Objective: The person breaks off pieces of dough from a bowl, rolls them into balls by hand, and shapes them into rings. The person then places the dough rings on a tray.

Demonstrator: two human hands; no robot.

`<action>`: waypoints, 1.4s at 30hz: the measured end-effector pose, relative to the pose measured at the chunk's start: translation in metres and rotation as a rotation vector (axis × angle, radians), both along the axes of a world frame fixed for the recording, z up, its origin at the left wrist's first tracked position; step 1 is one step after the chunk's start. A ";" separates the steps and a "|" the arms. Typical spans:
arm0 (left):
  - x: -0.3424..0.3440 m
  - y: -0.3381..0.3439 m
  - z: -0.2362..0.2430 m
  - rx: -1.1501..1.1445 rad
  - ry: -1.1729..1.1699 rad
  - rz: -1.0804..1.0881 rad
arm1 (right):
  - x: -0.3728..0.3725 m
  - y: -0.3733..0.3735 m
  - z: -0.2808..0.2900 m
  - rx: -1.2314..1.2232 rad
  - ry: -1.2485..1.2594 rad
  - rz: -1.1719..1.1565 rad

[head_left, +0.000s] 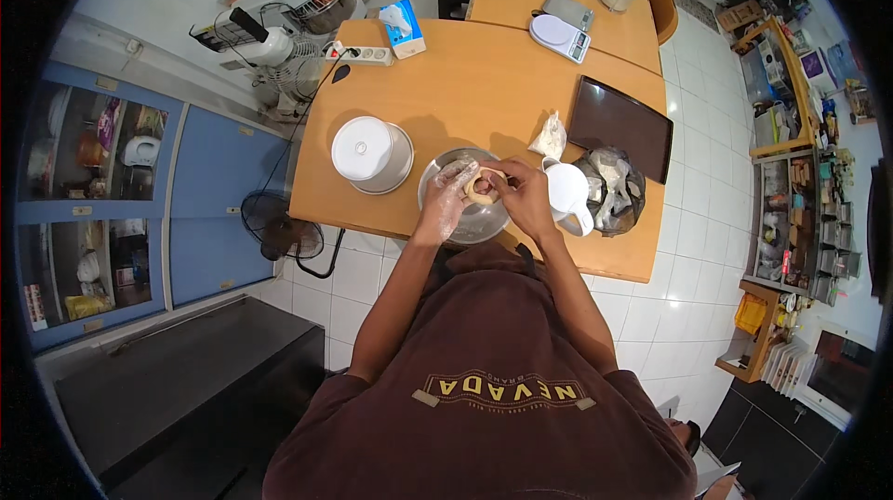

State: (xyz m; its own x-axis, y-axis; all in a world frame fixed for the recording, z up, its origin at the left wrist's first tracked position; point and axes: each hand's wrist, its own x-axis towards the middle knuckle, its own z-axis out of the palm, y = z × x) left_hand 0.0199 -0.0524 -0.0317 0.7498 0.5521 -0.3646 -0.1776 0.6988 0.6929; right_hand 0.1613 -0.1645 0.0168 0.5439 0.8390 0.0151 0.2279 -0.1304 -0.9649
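Observation:
A pale ring of dough (476, 189) is held between my two hands above a metal bowl (473, 227) at the table's near edge. My left hand (448, 202), dusted white with flour, grips the ring's left side. On the other side, the fingers of my right hand (523, 197) pinch it from above and right. My hands hide much of the bowl's inside. Just right of the bowl stands a white pitcher (566, 189), its handle toward me. A small bag of white powder (549, 137) sits behind the pitcher.
Left of the bowl is a white lidded tub (365, 148). A dark tray (625, 123) and black plastic bag (616, 191) are at the right. Farther back are a kitchen scale (559, 38), tissue box (406, 32) and power strip (365, 55). A fan (279, 224) stands beside the table.

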 end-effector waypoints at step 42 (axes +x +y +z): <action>0.008 0.001 0.001 0.029 0.022 -0.075 | 0.011 -0.006 -0.012 -0.049 -0.010 -0.021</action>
